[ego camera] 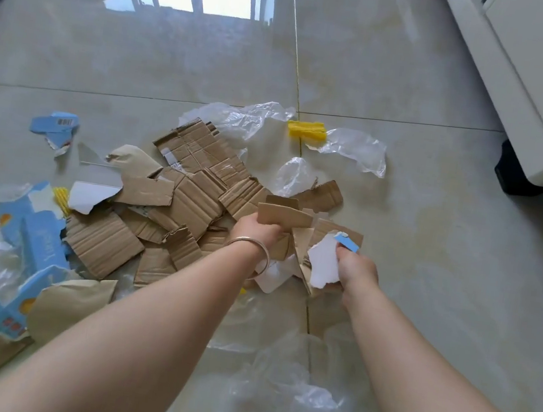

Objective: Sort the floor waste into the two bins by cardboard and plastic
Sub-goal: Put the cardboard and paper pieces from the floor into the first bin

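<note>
Step in hand: gathering cardboard from the heap; judged early, with most of the waste unsorted on the floor (430,244).
Left hand (255,229): closed around a folded brown cardboard piece (282,215), lifted just above the pile; bangle (255,252) on the wrist.
Right hand (356,269): fingers pressed onto a torn white card scrap (323,264) with a blue edge, pinched together with a brown piece behind it.
Cardboard pile (192,195): corrugated brown pieces overlapping at centre, directly ahead of both hands.
Blue printed carton pieces (34,237): at left, beside and partly under brown pieces; one smaller blue scrap (55,123) lying apart, farther left and up.
Clear plastic film (357,148): crumpled sheets beyond the pile, more at the left edge and in the near foreground under the arms.
Yellow pieces (307,130): one on the tile joint among the far film; another (61,199) wedged by the blue carton; material not certain.
Bins: neither in view; position cannot be told.
White cabinet (521,83): upper right, well apart from the waste.
Next move, as judged: carrying both handfuls to the cardboard bin, keeping clinging film out of the grasp.
Risk, as judged: loose scraps slipping from the right-hand pinch; film riding along with card.
</note>
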